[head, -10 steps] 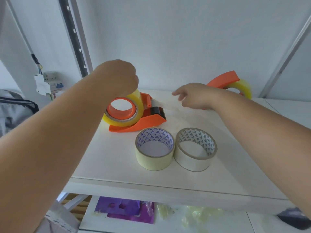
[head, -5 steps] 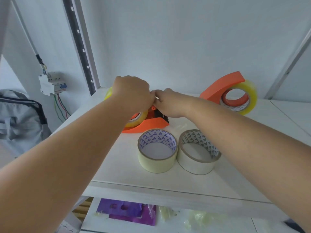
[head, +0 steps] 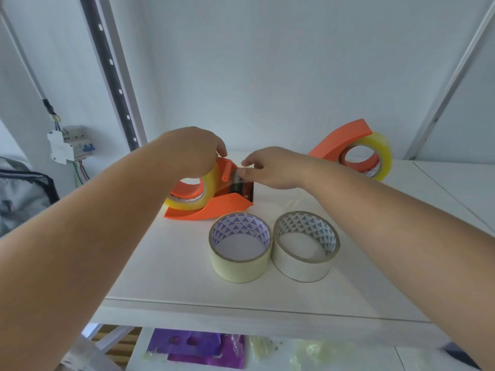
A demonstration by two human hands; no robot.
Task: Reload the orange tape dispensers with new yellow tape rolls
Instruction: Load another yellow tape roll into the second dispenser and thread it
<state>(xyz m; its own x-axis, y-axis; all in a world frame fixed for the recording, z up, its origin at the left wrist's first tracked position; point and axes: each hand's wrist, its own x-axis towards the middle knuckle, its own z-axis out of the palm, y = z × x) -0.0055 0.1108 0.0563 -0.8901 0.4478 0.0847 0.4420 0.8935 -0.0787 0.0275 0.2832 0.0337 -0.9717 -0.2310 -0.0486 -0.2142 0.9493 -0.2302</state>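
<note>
An orange tape dispenser [head: 214,207] lies on the white shelf [head: 166,277] with a yellow tape roll [head: 207,183] mounted on its hub. My left hand [head: 192,151] grips the top of that roll. My right hand [head: 270,167] pinches the tape end at the dispenser's roller and toothed blade. A second orange dispenser [head: 337,140] holding a yellow roll [head: 380,156] stands at the back right. Two near-empty rolls sit in front: a pale yellow one [head: 239,266] and a whitish one [head: 302,266].
A perforated metal upright [head: 112,73] rises at the shelf's back left, another slants at the right. A breaker box [head: 71,143] hangs on the left wall above a grey bag [head: 21,194]. Purple packaging [head: 198,349] lies on the lower shelf.
My right hand came left from mid-shelf to the dispenser's blade and now pinches the tape end. My left hand stayed on the roll. The camera moved closer.
</note>
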